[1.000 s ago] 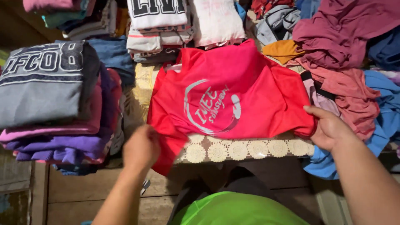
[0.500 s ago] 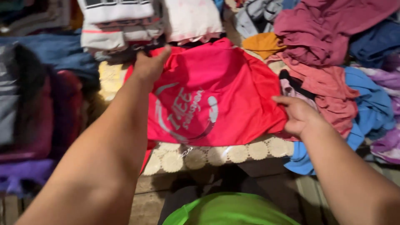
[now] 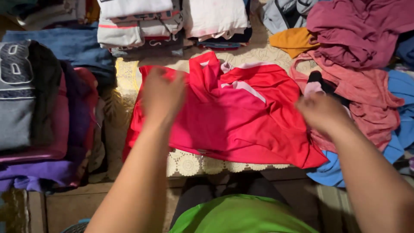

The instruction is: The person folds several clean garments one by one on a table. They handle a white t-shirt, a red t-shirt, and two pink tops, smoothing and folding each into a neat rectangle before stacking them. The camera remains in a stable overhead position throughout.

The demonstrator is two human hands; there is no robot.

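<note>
We see the red shirt point(image 3: 241, 116) lying spread on the lace-covered tabletop point(image 3: 189, 164), between folded stacks point(image 3: 39, 108) on the left and a loose heap of clothes point(image 3: 362, 56) on the right. Our left hand point(image 3: 161, 95) hovers over its left part and our right hand point(image 3: 321, 113) is at its right edge; both are blurred, so we cannot tell how the fingers stand

Both hands point(image 3: 163, 96) point(image 3: 321, 113) over a red shirt point(image 3: 241, 116)
</note>
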